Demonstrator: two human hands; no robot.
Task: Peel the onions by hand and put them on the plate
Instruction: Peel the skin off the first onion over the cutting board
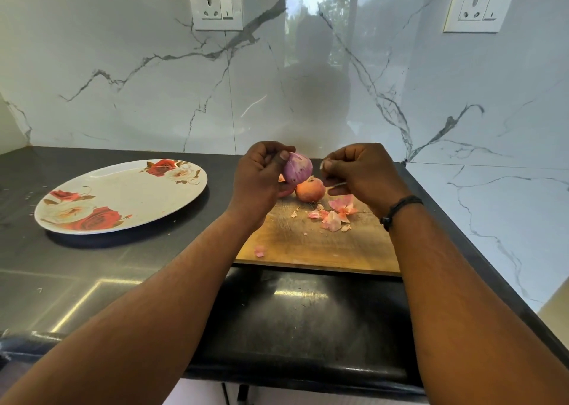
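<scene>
My left hand (261, 176) grips a purple, mostly peeled onion (298, 168) above the far end of the wooden cutting board (308, 244). My right hand (360, 173) is just right of that onion, apart from it, with its thumb and fingers pinching a small pale scrap of peel (324, 165). An unpeeled orange-brown onion (310, 190) sits on the board right below the held one. Another pinkish onion shows only partly behind my left hand. The rose-patterned white plate (129, 195) lies on the counter to the left and holds no onions.
Loose pink onion peels (337, 212) lie scattered on the board's right half, one more (259, 251) near its left front edge. The dark counter runs into a corner of marble walls behind and to the right. Two wall sockets (215, 5) sit high on the back wall.
</scene>
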